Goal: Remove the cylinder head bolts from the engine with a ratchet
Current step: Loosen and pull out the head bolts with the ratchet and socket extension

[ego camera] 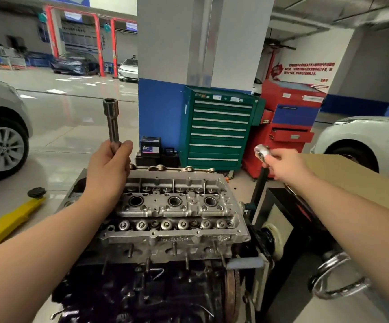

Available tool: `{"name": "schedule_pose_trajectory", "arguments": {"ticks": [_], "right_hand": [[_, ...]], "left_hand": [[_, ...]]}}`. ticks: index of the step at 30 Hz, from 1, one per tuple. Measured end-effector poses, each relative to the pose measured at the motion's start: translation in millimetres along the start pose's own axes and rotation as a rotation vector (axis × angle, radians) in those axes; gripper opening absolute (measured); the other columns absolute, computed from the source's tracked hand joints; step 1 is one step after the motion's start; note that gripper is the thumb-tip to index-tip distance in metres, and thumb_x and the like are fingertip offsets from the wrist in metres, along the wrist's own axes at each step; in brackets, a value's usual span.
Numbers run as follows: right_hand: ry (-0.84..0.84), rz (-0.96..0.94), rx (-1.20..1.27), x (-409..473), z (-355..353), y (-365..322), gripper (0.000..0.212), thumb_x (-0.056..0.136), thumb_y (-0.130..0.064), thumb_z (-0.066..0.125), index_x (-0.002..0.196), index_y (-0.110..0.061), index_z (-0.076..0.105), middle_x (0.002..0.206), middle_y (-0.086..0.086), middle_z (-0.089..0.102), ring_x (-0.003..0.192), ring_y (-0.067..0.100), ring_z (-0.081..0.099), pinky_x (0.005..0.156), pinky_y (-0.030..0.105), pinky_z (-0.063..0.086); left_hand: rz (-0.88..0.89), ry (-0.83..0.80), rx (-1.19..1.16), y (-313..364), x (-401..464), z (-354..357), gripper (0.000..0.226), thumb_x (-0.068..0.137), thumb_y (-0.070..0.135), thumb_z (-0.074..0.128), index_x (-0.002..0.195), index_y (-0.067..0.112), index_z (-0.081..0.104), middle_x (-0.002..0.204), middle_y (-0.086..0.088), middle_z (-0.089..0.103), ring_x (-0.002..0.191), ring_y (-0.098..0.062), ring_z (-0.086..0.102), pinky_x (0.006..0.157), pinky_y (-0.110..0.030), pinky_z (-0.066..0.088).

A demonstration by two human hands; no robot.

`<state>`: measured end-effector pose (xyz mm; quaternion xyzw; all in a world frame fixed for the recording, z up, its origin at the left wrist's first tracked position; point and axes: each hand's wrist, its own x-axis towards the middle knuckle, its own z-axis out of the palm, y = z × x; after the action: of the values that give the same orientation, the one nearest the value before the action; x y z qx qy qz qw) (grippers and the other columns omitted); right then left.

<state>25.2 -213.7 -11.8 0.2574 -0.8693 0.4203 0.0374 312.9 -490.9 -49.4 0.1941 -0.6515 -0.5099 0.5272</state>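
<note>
The cylinder head [172,210] sits bare on top of the dark engine block [146,287], low in the middle of the view, and everything else is best placed from it; above its far left corner the left hand [108,167] is raised, fingers and thumb curled round the lower end of a long deep socket [112,122] that stands upright with its open mouth uppermost; above and to the right of the head the right hand [284,164] pinches the head of the ratchet [262,153], fingers closed on it, the dark handle seeming to hang down from the hand toward the head's right end; the two tools are well apart and not yet joined, and neither touches the head; by my reading the step in hand is assembling the tool, no bolt being engaged; the next move calls for bringing the socket's drive end onto the ratchet's square, then lowering it straight into a bolt well; the bolts themselves I cannot pick out for certain; a green tool cabinet [219,129] stands beyond the head.
</note>
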Motion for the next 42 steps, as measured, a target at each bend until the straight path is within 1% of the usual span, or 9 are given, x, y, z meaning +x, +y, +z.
{"name": "schedule_pose_trajectory", "arguments": {"ticks": [3, 5, 11, 18, 23, 27, 35, 39, 42], "right_hand": [[-0.296, -0.003, 0.541, -15, -2, -94, 0.029, 0.109, -0.020, 0.048, 0.119, 0.002, 0.064, 0.093, 0.015, 0.068, 0.061, 0.016, 0.052, 0.053, 0.031, 0.043], [-0.476, -0.070, 0.623, -29, 3, -151, 0.031, 0.107, -0.029, 0.051, 0.113, -0.002, 0.063, 0.084, 0.011, 0.063, 0.057, 0.016, 0.049, 0.049, 0.030, 0.038], [-0.511, -0.399, 0.370, -62, 33, -272, 0.024, 0.106, -0.043, 0.050, 0.101, -0.021, 0.058, 0.064, 0.005, 0.056, 0.042, 0.016, 0.039, 0.042, 0.020, 0.028], [-0.864, -0.392, 0.090, -57, 47, -325, 0.022, 0.105, -0.040, 0.049, 0.101, -0.031, 0.069, 0.061, 0.005, 0.054, 0.038, 0.014, 0.032, 0.037, 0.017, 0.029], [-0.881, -0.350, -0.007, -44, 60, -333, 0.031, 0.104, -0.041, 0.049, 0.119, -0.021, 0.066, 0.061, 0.004, 0.051, 0.037, 0.012, 0.030, 0.037, 0.016, 0.027], [-0.985, -0.356, -0.059, -32, 55, -335, 0.059, 0.092, -0.046, 0.057, 0.137, -0.010, 0.055, 0.061, 0.002, 0.050, 0.041, 0.012, 0.028, 0.036, 0.018, 0.026], [-1.021, -0.603, -0.273, -23, 63, -358, 0.036, 0.111, -0.029, 0.043, 0.132, -0.011, 0.065, 0.064, 0.013, 0.057, 0.042, 0.016, 0.042, 0.038, 0.022, 0.036], [-0.985, -0.769, -0.414, -27, 62, -363, 0.033, 0.112, -0.025, 0.043, 0.132, -0.029, 0.069, 0.081, -0.001, 0.068, 0.066, 0.014, 0.061, 0.058, 0.025, 0.053], [-0.889, -0.819, -0.487, -32, 62, -358, 0.035, 0.114, -0.030, 0.036, 0.136, -0.034, 0.063, 0.095, 0.013, 0.069, 0.079, 0.020, 0.062, 0.065, 0.024, 0.052]], "left_hand": [[-0.010, -0.030, 0.011, -1, 0, -3, 0.045, 0.099, 0.045, 0.059, 0.085, 0.004, 0.046, 0.061, 0.000, 0.052, 0.056, -0.016, 0.049, 0.050, -0.021, 0.044], [-0.026, -0.049, 0.011, -1, 0, -4, 0.046, 0.096, 0.050, 0.059, 0.084, 0.008, 0.045, 0.062, 0.001, 0.053, 0.057, -0.016, 0.049, 0.055, -0.029, 0.045], [-0.086, -0.085, -0.044, 7, -4, -7, 0.045, 0.091, 0.056, 0.061, 0.078, 0.016, 0.042, 0.066, -0.002, 0.047, 0.063, -0.019, 0.043, 0.067, -0.043, 0.039], [-0.091, -0.093, -0.067, 10, -5, -8, 0.038, 0.102, 0.043, 0.061, 0.072, 0.027, 0.043, 0.069, -0.005, 0.043, 0.066, -0.019, 0.039, 0.067, -0.042, 0.037], [-0.069, -0.088, -0.082, 8, -3, -7, 0.040, 0.103, 0.036, 0.061, 0.076, 0.014, 0.041, 0.070, -0.007, 0.044, 0.065, -0.018, 0.039, 0.066, -0.038, 0.037], [-0.055, -0.094, -0.077, 5, -2, -8, 0.041, 0.102, 0.037, 0.062, 0.074, 0.016, 0.040, 0.068, -0.005, 0.045, 0.064, -0.016, 0.040, 0.065, -0.037, 0.037], [-0.083, -0.113, -0.121, 5, 0, -10, 0.044, 0.093, 0.050, 0.060, 0.075, 0.016, 0.040, 0.067, -0.002, 0.044, 0.064, -0.017, 0.040, 0.065, -0.039, 0.039], [-0.098, -0.144, -0.114, 5, 1, -11, 0.044, 0.098, 0.046, 0.061, 0.077, 0.013, 0.041, 0.069, -0.003, 0.044, 0.064, -0.016, 0.040, 0.065, -0.037, 0.039], [-0.125, -0.169, -0.096, 8, -2, -13, 0.034, 0.102, 0.040, 0.060, 0.080, 0.019, 0.044, 0.074, -0.003, 0.049, 0.066, -0.019, 0.044, 0.066, -0.036, 0.041]]}}
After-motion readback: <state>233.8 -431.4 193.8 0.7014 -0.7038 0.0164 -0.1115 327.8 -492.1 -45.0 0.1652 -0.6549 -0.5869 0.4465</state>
